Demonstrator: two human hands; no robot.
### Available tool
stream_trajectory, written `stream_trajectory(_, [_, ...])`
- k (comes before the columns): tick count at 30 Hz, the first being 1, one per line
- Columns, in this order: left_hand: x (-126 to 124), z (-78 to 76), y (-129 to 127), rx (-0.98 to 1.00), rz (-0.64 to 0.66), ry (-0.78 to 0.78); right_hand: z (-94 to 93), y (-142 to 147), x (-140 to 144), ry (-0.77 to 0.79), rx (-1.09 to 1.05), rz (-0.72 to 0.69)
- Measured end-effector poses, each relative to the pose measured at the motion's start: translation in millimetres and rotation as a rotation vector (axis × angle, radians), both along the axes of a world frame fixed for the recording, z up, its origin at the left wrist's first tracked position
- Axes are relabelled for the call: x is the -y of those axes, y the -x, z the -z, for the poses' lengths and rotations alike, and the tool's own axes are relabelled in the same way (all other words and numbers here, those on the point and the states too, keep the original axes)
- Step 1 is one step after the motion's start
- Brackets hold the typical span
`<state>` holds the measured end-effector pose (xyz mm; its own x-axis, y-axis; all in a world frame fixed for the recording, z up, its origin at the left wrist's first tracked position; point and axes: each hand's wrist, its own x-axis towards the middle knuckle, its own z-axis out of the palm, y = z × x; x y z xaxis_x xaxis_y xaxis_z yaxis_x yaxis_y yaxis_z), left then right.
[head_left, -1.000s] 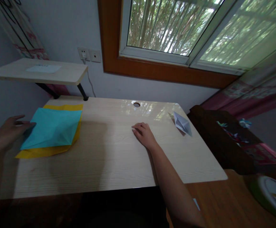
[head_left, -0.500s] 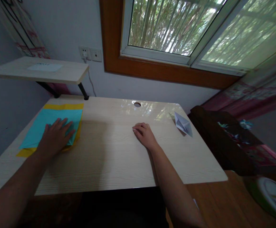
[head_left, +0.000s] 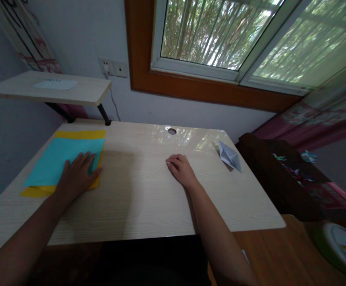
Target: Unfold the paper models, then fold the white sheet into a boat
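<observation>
My left hand [head_left: 78,173] lies spread and flat on the lower right part of a light blue sheet of paper [head_left: 52,159]. Beneath that sheet is yellow paper [head_left: 80,134], showing along the far, right and near edges. The blue paper's near right corner is hidden under the palm. On the bare middle of the desk rests my right hand [head_left: 181,169], its fingers curled and pressed together, with nothing visible in them. To the right of it, apart from the hand, a folded white paper piece [head_left: 230,155] stands on the desk.
The pale wooden desk [head_left: 149,198] has a round cable hole [head_left: 172,131] near its back edge. A raised shelf [head_left: 86,89] with a paper slip [head_left: 56,84] stands at the back left. Right of the desk are a dark wooden piece of furniture [head_left: 268,174] and a round lidded container [head_left: 344,246].
My left hand has slid to the right and slightly toward me over the blue sheet, which now looks flatter. My right hand and the folded paper have not moved.
</observation>
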<state>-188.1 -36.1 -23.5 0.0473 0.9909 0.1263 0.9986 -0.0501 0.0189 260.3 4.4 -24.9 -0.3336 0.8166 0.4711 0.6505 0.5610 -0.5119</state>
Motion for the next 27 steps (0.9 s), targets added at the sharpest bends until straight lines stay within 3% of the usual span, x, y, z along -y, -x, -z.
stream_trajectory(7, [-9,-1.7,18,-0.002,0.074,0.024,-0.4,0,0,-0.002,0.001,0.003])
stream_trajectory(10, [-7,-9.7,18,-0.019,0.104,-0.009,-0.6,0,0,-0.003,-0.001,-0.002])
stream_trajectory(17, [13,-33.8,-2,-0.074,0.033,-0.137,-0.1,0,0,0.002,-0.011,-0.001])
stream_trajectory(27, [29,-17.5,-6,0.012,-0.008,-0.217,0.3,0,0,0.002,-0.002,-0.004])
